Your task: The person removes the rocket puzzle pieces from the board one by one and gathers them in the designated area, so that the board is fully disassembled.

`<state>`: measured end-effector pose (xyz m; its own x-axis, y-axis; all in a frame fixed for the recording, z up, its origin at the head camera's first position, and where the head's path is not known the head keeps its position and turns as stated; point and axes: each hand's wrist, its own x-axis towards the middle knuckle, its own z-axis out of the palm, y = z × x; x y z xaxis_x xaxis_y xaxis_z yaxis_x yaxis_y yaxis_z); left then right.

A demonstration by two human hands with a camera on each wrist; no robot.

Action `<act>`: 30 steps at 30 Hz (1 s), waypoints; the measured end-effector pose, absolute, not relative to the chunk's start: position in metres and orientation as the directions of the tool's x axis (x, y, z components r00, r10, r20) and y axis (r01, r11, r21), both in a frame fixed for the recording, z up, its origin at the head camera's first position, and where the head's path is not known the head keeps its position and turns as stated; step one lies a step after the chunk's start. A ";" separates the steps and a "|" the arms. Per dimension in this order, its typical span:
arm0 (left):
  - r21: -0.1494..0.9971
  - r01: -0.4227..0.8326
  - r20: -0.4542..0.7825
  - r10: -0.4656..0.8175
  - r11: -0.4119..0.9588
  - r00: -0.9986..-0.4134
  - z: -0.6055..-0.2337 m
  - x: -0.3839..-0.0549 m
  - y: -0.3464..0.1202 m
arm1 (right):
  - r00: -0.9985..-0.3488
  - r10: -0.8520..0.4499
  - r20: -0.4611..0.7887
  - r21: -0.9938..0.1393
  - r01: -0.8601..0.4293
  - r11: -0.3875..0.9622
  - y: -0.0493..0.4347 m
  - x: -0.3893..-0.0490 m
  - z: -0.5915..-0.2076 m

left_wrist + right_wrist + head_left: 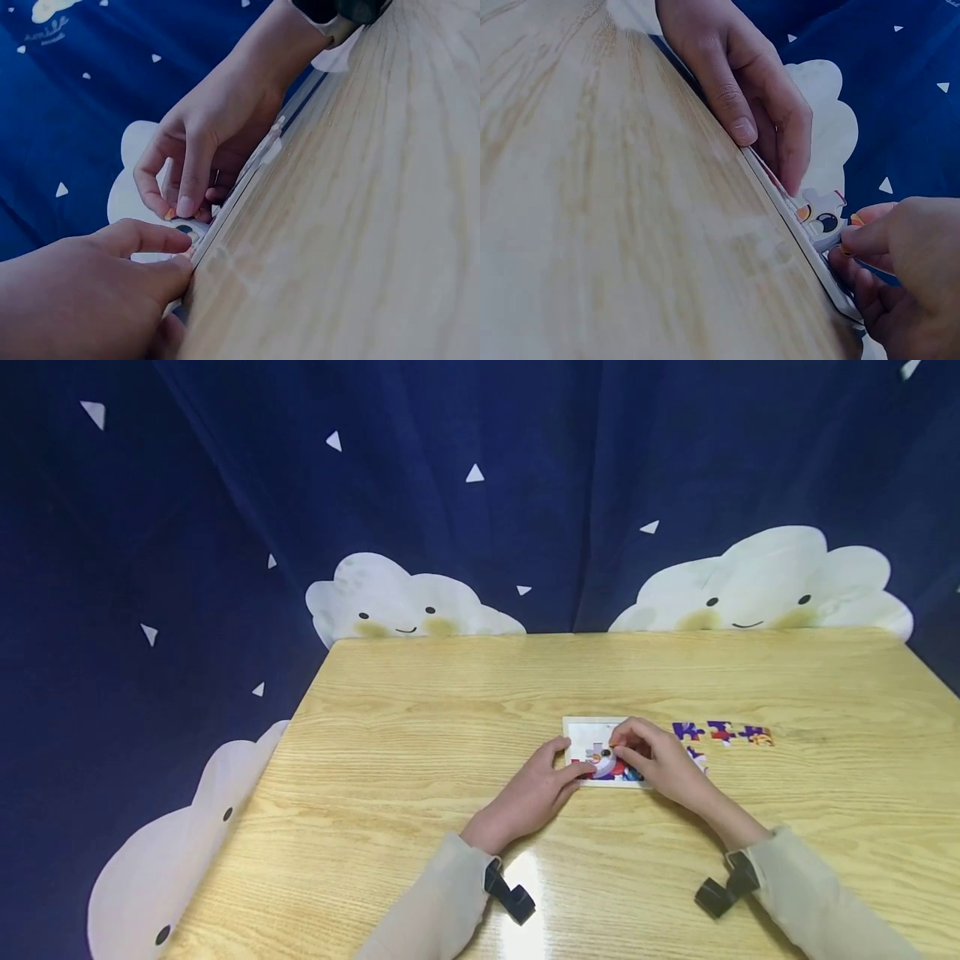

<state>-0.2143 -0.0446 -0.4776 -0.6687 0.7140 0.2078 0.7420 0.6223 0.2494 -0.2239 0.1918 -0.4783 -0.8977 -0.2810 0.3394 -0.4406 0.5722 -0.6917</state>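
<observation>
A small jigsaw puzzle tray (566, 727) with a white border lies on the table, with colourful pieces along its lower part. My left hand (528, 789) holds its left corner, thumb at the near edge and index finger reaching over the picture. Over the tray's right half, my right hand (660, 764) pinches a puzzle piece with an orange bit (857, 220), mostly hidden by the fingertips. Close beside those fingertips, a white piece with a black eye (827, 223) shows in the right wrist view. The right hand covers the tray's right side in the head view.
To the right of the tray lie several loose purple, red and orange puzzle pieces (720, 731), one of them (696, 758) partly behind my right hand. A wooden table (420, 710) spreads around them. Behind it hangs a dark blue curtain (450, 427) with white clouds.
</observation>
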 end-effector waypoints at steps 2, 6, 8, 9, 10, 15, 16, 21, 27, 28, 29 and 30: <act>0.316 0.710 0.183 0.694 0.629 -0.697 -0.478 -0.213 -0.042 | -0.896 -0.282 0.342 -0.691 -0.443 0.571 0.191 -0.224 -0.478; 0.410 0.639 0.109 0.661 0.651 -0.743 -0.477 -0.211 -0.039 | -0.892 -0.292 0.345 -0.686 -0.452 0.570 0.191 -0.225 -0.479; 0.372 0.649 0.104 0.665 0.663 -0.739 -0.476 -0.210 -0.038 | -0.887 -0.303 0.348 -0.689 -0.461 0.560 0.192 -0.225 -0.478; 0.308 0.679 0.110 0.683 0.667 -0.722 -0.476 -0.210 -0.039 | -0.884 -0.309 0.350 -0.691 -0.467 0.553 0.193 -0.225 -0.478; 0.245 0.707 0.124 0.702 0.663 -0.701 -0.475 -0.210 -0.040 | -0.881 -0.315 0.353 -0.693 -0.473 0.545 0.193 -0.225 -0.478; 0.210 0.730 0.164 0.712 0.651 -0.683 -0.475 -0.210 -0.040 | -0.893 -0.302 0.334 -0.721 -0.448 0.528 0.195 -0.224 -0.479; 0.213 0.728 0.165 0.711 0.651 -0.684 -0.475 -0.210 -0.040 | -0.904 -0.281 0.324 -0.732 -0.427 0.531 0.195 -0.225 -0.478; 0.188 0.743 0.200 0.715 0.643 -0.670 -0.476 -0.211 -0.040 | -0.955 -0.177 0.236 -0.803 -0.295 0.518 0.195 -0.225 -0.475; 0.188 0.763 0.263 0.716 0.619 -0.646 -0.478 -0.211 -0.040 | -0.971 -0.154 0.185 -0.837 -0.238 0.493 0.194 -0.225 -0.473; 0.202 0.757 0.257 0.713 0.621 -0.653 -0.477 -0.211 -0.041 | -0.971 -0.151 0.186 -0.837 -0.237 0.493 0.194 -0.225 -0.473; 0.215 0.752 0.249 0.709 0.624 -0.660 -0.477 -0.211 -0.041 | -0.971 -0.149 0.189 -0.836 -0.238 0.495 0.194 -0.224 -0.473; 0.226 0.746 0.240 0.706 0.627 -0.666 -0.477 -0.211 -0.041 | -0.970 -0.146 0.192 -0.833 -0.240 0.499 0.194 -0.224 -0.473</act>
<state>-0.2112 -0.0410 -0.4772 -0.6662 0.7062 0.2397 0.7457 0.6266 0.2263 -0.2241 0.1944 -0.4731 -0.9705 -0.1462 0.1918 -0.2397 0.4991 -0.8327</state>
